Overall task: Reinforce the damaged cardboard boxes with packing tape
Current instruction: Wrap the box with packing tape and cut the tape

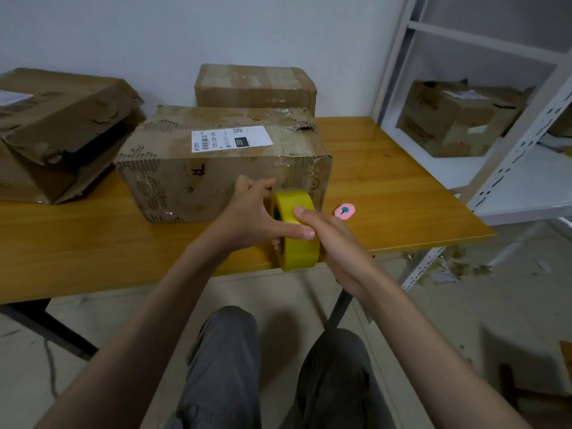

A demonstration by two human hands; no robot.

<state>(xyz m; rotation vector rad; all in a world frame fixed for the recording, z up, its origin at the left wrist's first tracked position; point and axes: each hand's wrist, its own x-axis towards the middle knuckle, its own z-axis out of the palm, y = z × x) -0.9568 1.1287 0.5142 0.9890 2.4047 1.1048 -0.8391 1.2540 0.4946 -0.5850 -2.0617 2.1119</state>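
Head view shows both your hands on the yellow tape roll (298, 230) at the wooden table's (93, 243) near edge: your left hand (250, 215) curls round its left side, your right hand (334, 243) grips the right, fingers across the band. Just behind stands the torn labelled box (216, 165), a pink cutter (344, 211) beside it, with 2 more boxes further back.

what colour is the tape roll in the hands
Yellow. The tape roll shows it plainly in the head view.
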